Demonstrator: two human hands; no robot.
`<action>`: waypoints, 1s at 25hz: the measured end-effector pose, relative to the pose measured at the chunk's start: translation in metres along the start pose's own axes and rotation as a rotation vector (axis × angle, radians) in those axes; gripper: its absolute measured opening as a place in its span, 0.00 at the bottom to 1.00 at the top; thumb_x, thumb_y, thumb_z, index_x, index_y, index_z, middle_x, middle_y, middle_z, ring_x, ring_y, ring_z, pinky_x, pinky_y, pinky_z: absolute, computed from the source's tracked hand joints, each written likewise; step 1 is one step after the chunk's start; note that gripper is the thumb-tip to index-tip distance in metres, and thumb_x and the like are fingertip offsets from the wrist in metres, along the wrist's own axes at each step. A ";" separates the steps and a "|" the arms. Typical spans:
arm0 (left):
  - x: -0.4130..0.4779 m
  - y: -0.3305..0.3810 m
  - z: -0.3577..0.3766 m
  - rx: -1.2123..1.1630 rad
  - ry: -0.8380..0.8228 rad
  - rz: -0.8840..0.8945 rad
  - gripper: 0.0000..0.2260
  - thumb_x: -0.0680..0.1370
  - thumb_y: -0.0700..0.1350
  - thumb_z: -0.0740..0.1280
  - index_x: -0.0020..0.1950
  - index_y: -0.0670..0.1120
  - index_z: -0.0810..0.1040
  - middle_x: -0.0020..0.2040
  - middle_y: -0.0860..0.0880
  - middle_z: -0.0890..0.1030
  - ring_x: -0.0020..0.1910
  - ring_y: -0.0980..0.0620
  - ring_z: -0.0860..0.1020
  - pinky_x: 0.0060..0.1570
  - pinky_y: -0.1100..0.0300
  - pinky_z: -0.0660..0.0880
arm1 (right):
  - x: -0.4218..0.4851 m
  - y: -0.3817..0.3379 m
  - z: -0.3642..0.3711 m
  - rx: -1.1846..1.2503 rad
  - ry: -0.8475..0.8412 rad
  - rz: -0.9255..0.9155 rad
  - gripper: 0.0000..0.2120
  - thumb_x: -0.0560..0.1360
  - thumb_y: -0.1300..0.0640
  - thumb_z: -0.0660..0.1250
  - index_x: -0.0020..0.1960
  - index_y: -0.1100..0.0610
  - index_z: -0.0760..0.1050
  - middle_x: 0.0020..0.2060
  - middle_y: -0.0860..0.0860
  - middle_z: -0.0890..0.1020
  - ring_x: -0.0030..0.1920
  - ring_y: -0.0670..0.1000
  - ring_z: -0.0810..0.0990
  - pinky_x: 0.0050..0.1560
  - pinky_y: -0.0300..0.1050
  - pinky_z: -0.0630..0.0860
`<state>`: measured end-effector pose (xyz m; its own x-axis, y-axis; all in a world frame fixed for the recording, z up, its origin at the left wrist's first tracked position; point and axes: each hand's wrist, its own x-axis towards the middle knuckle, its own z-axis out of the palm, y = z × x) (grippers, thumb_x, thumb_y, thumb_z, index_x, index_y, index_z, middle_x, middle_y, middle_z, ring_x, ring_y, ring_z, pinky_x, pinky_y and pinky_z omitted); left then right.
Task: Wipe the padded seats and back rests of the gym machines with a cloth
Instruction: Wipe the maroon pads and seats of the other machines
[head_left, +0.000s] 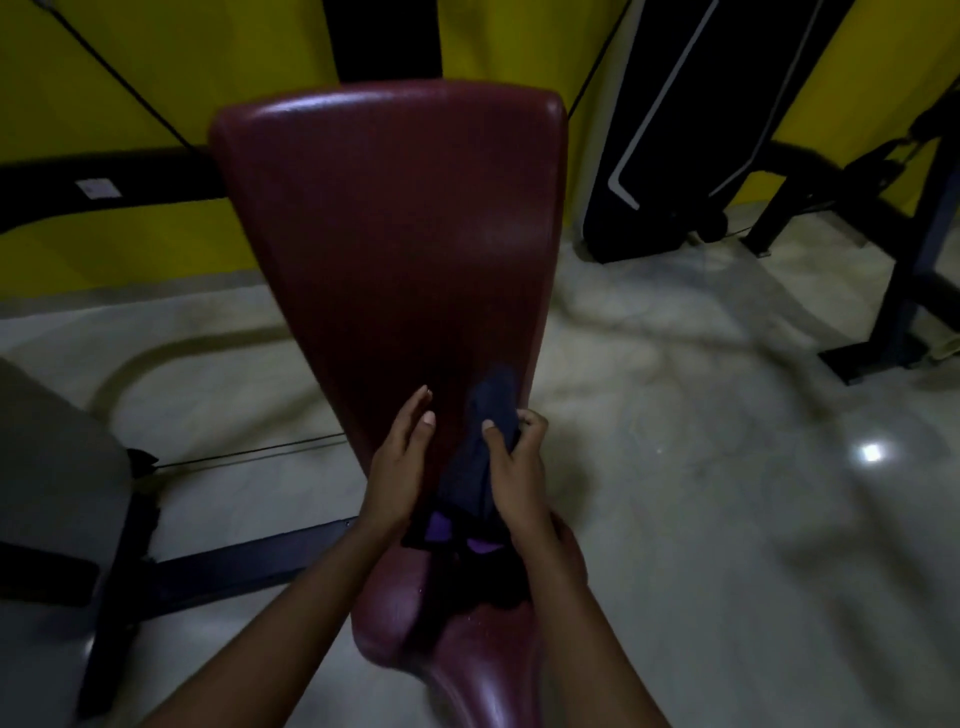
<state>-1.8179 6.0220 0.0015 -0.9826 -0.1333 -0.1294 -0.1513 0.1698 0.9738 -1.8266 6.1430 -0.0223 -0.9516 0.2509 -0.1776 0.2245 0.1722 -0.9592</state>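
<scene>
A maroon padded back rest (395, 228) rises away from me, wide at the top and narrow at its lower end. Below it the maroon padded seat (467, 670) shows at the bottom of the view. My right hand (514, 467) grips a dark blue cloth (485, 441) against the lower right part of the back rest. The cloth hangs down to a purple and black part (467, 540) at the gap between the pads. My left hand (400, 462) rests with straight fingers on the lower left of the back rest, beside the cloth.
A pale glossy floor (701, 493) surrounds the bench. A black machine frame (904, 291) stands at the right. A folded black treadmill (691, 119) leans on the yellow wall (130, 67). A grey pad (52, 493) and dark frame bars (223, 566) lie at the left.
</scene>
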 end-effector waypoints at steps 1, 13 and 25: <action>-0.006 0.009 -0.007 -0.127 -0.014 -0.070 0.18 0.82 0.49 0.53 0.72 0.52 0.64 0.70 0.53 0.68 0.68 0.58 0.66 0.66 0.62 0.62 | -0.011 -0.015 0.005 0.003 -0.042 0.001 0.15 0.78 0.51 0.62 0.60 0.55 0.63 0.54 0.53 0.76 0.53 0.54 0.77 0.49 0.44 0.72; -0.015 0.044 -0.078 -0.919 0.377 -0.269 0.22 0.78 0.55 0.60 0.65 0.41 0.72 0.56 0.40 0.80 0.53 0.43 0.79 0.53 0.52 0.76 | 0.003 -0.139 0.045 -0.336 -0.696 -0.444 0.19 0.79 0.62 0.58 0.70 0.57 0.67 0.69 0.54 0.69 0.70 0.51 0.66 0.70 0.42 0.61; 0.143 0.114 -0.120 -0.048 0.704 0.359 0.24 0.80 0.55 0.55 0.76 0.52 0.58 0.74 0.48 0.64 0.71 0.55 0.63 0.65 0.62 0.63 | 0.164 -0.211 0.097 -1.218 -0.089 -1.635 0.27 0.77 0.41 0.51 0.75 0.46 0.57 0.75 0.53 0.60 0.75 0.55 0.55 0.70 0.63 0.54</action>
<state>-1.9627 5.9054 0.1168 -0.6688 -0.6674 0.3276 0.1830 0.2793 0.9426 -2.0501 6.0555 0.1297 -0.3675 -0.7989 0.4761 -0.7156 0.5699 0.4039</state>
